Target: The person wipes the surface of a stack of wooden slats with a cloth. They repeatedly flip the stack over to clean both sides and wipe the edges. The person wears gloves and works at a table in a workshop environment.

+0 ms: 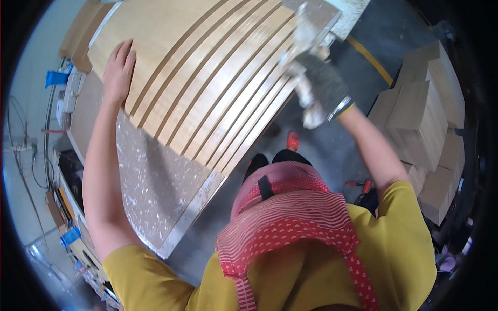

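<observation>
My bare left hand [119, 70] lies with fingers stretched on the left edge of a pale wooden board [161, 31]. Several such boards overlap in staggered steps toward the right, their long edges curving in the fisheye picture. They rest on a brown workbench top [150, 181] flecked with white. At the boards' right edge my right hand [324, 83], in a dark grey glove, is closed around a crumpled whitish rag [311, 111]. Motion smears the rag, and part of it reaches up past the boards' far right corner. The right fingertips are hidden by the rag.
Brown box-like stacks [415, 119] stand on the floor at the right. A yellow line [371, 59] crosses the grey floor. Beyond the bench's left side are a blue container [56, 79] and cables. A red-handled tool [360, 185] is near my right side.
</observation>
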`<control>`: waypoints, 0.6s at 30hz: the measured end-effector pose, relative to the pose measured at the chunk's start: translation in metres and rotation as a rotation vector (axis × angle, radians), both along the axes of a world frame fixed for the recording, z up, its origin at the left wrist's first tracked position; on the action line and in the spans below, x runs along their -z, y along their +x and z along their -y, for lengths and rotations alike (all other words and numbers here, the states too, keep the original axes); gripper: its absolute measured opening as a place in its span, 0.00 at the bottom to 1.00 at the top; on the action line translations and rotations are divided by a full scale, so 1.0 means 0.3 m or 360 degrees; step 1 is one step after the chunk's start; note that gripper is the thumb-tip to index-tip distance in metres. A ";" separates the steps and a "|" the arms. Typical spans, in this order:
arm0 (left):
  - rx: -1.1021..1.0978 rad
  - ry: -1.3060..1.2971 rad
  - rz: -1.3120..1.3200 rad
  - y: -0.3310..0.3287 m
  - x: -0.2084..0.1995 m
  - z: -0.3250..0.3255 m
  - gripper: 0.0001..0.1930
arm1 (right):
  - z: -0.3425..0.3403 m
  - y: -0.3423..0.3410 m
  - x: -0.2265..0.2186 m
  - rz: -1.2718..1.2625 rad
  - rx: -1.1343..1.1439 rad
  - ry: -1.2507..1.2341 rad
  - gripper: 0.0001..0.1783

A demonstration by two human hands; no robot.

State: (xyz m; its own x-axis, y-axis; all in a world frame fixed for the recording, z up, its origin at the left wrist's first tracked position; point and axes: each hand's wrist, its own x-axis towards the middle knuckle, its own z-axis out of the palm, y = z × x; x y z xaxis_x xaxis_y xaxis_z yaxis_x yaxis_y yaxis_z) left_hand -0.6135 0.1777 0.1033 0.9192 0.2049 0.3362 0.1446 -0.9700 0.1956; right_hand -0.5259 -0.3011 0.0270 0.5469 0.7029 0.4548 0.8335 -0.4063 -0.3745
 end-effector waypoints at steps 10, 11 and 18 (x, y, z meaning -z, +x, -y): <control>-0.0040 -0.0002 0.0028 0.027 0.022 -0.029 0.25 | -0.275 -0.575 0.063 -0.0315 -0.0124 0.0333 0.12; -0.0032 -0.0014 0.0018 0.035 0.024 -0.025 0.25 | -0.309 -0.645 0.121 -0.0310 -0.0136 0.0331 0.11; 0.0033 0.0021 0.0061 0.025 0.059 -0.104 0.26 | -0.185 -0.648 0.071 -0.0362 -0.0538 0.0154 0.20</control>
State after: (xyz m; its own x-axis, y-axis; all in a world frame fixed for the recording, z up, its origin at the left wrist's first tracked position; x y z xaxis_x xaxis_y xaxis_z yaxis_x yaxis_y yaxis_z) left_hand -0.6059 0.2088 0.0855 0.9095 0.1814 0.3740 0.1172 -0.9752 0.1880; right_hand -0.7203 -0.2456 0.0055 0.3867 0.8201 0.4217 0.8055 -0.0777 -0.5875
